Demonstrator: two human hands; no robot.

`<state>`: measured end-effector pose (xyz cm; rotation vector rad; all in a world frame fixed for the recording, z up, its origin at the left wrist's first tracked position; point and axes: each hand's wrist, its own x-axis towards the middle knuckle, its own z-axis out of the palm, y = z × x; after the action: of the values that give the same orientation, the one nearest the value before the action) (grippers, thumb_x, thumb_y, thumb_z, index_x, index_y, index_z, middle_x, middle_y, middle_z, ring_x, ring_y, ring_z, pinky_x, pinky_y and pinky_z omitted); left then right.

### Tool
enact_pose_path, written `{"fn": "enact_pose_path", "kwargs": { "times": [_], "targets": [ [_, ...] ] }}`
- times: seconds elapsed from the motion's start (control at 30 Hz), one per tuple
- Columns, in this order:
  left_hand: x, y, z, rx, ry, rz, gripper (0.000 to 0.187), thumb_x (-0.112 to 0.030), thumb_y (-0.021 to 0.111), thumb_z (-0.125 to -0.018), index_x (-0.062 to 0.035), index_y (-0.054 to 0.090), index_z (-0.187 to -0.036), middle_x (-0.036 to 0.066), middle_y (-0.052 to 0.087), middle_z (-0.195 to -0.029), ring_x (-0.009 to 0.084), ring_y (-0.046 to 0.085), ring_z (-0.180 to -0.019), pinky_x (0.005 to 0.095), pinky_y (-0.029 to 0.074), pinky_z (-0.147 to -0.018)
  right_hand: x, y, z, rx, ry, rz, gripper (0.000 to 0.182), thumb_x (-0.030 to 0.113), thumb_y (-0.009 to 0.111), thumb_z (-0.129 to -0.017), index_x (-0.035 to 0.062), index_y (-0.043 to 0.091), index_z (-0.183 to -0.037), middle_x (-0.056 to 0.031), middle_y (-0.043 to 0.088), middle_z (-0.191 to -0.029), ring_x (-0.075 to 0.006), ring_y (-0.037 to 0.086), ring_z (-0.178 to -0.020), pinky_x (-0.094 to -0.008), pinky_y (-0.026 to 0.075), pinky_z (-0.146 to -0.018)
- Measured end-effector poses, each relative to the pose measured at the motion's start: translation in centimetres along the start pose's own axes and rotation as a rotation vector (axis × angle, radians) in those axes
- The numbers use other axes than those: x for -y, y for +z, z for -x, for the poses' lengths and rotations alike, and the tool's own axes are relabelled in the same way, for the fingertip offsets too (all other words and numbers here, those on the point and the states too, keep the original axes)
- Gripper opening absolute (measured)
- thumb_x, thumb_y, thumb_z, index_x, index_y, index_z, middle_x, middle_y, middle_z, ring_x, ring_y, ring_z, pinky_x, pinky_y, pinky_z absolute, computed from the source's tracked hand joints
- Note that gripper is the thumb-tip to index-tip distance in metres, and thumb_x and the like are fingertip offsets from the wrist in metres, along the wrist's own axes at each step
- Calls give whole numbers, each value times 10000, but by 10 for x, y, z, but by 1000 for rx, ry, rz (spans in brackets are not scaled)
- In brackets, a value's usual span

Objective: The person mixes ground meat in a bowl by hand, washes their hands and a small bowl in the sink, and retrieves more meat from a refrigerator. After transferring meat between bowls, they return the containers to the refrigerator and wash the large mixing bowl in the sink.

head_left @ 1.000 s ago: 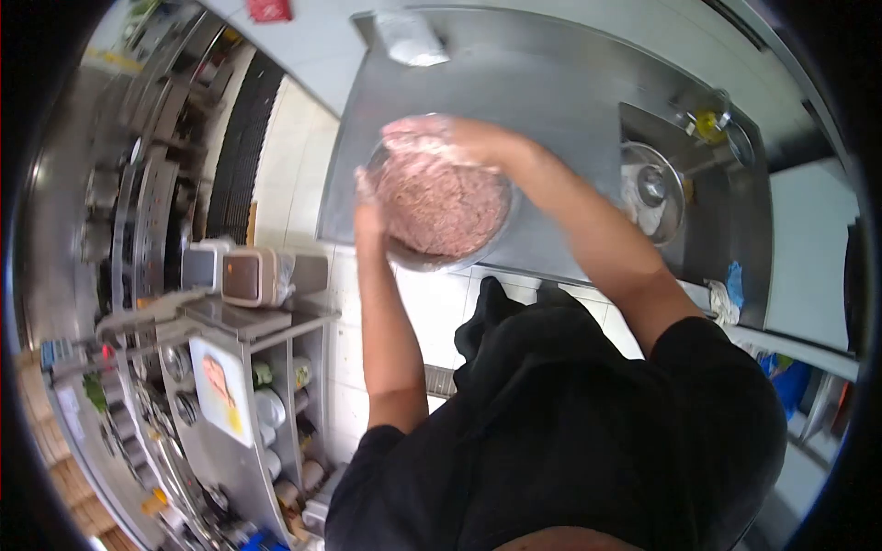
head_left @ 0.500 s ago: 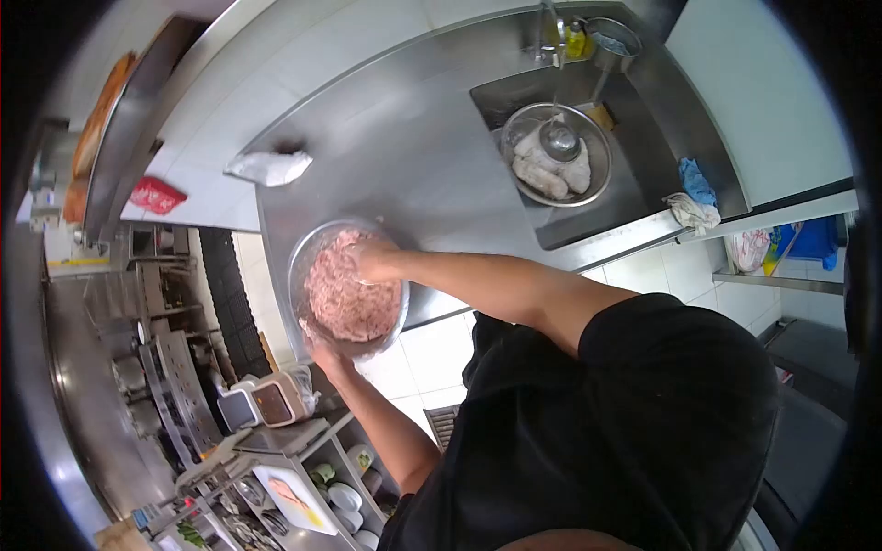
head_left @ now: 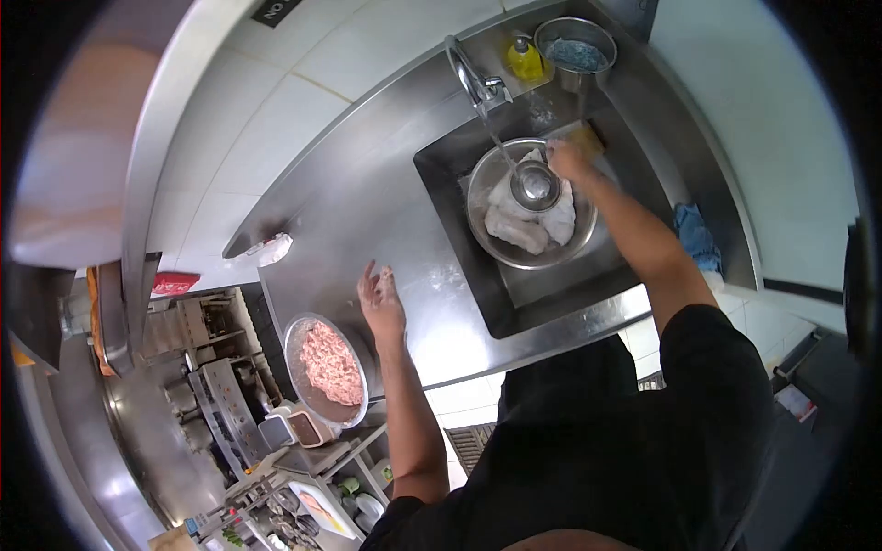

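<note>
My left hand is raised over the steel counter with its fingers apart and pale residue on them. Left of it sits a steel bowl of pink minced meat, apart from the hand. My right hand is closed at the sink, by the far rim of a round steel basin. It appears to grip the handle of a ladle, though the handle is mostly hidden. Water from the faucet runs into the ladle's cup. Whitish pieces of meat lie in the basin under it.
The basin stands in the sink. Behind it are a yellow soap bottle and a steel pot. A blue cloth hangs at the right edge. A white bag lies at the counter's left end.
Both hands have left the bowl of minced meat. My right hand has moved to the ladle in the sink; my left is now over the counter. The view has shifted toward the sink.
</note>
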<state>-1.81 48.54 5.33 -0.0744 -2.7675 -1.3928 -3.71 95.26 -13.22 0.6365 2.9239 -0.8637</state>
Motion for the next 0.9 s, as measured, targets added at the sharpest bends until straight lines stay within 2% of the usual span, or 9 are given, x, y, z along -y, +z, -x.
{"fn": "enact_pose_path", "kwargs": {
  "times": [0.13,0.27,0.33,0.47,0.53,0.73,0.83,0.87,0.9],
  "targets": [
    [-22,73,-28,105,-40,119,419,-267,606,-1000,-55,540,-1354,179,615,-1189,207,593,-1072,339,472,-910,-7,28,-88,140,-112,89,486,426,431,-1003,110,574,-1344,-151,568,-1382,-342,535,-1269,-435,417,-1069],
    [-49,134,-44,190,-86,112,402,-261,606,-1002,-45,546,-1336,148,618,-1203,196,569,-1121,329,447,-966,5,80,-140,407,-91,95,575,524,368,-1012,124,537,-1389,-144,491,-1469,-346,464,-1349,-478,348,-1124],
    [-61,161,-51,240,-58,53,400,-254,604,-1002,-21,546,-1323,131,619,-1211,181,567,-1117,321,444,-971,14,82,-134,486,-112,50,605,556,358,-1010,131,523,-1407,-142,479,-1482,-355,460,-1354,-496,350,-1120],
    [-52,236,-81,424,-223,287,377,-230,595,-1002,12,554,-1288,121,636,-1201,190,594,-1090,302,452,-959,17,95,-121,489,-144,141,640,602,369,-993,148,502,-1424,-118,482,-1482,-325,440,-1372,-476,346,-1127],
    [-44,276,-98,516,-189,295,355,-220,592,-1000,18,568,-1263,123,649,-1187,200,611,-1078,297,459,-951,27,77,-89,497,-25,112,651,642,390,-967,188,517,-1417,-116,477,-1486,-328,443,-1372,-481,350,-1124],
    [-66,383,-137,610,78,-60,318,-209,567,-990,0,609,-1226,163,673,-1185,258,643,-1075,359,499,-933,12,109,-47,575,-44,66,503,452,472,-962,145,593,-1342,-177,549,-1402,-375,510,-1307,-521,380,-1096],
    [29,464,-196,710,786,-627,316,-242,527,-978,-65,651,-1209,179,676,-1189,347,641,-1091,412,503,-955,26,87,-56,654,-94,117,462,405,493,-952,155,606,-1325,-143,563,-1398,-365,520,-1300,-529,398,-1077],
    [41,474,-206,720,901,-668,312,-256,527,-967,-78,666,-1183,175,678,-1186,362,638,-1088,421,503,-958,34,82,-60,699,-128,140,455,400,497,-950,163,609,-1321,-128,565,-1401,-359,520,-1301,-532,400,-1074],
    [49,480,-214,731,1020,-709,309,-270,527,-957,-90,680,-1156,171,680,-1183,378,635,-1085,430,502,-961,39,92,-60,492,-18,-20,579,513,478,-949,105,593,-1344,-127,544,-1433,-362,515,-1312,-537,364,-1098]
  ]
}}
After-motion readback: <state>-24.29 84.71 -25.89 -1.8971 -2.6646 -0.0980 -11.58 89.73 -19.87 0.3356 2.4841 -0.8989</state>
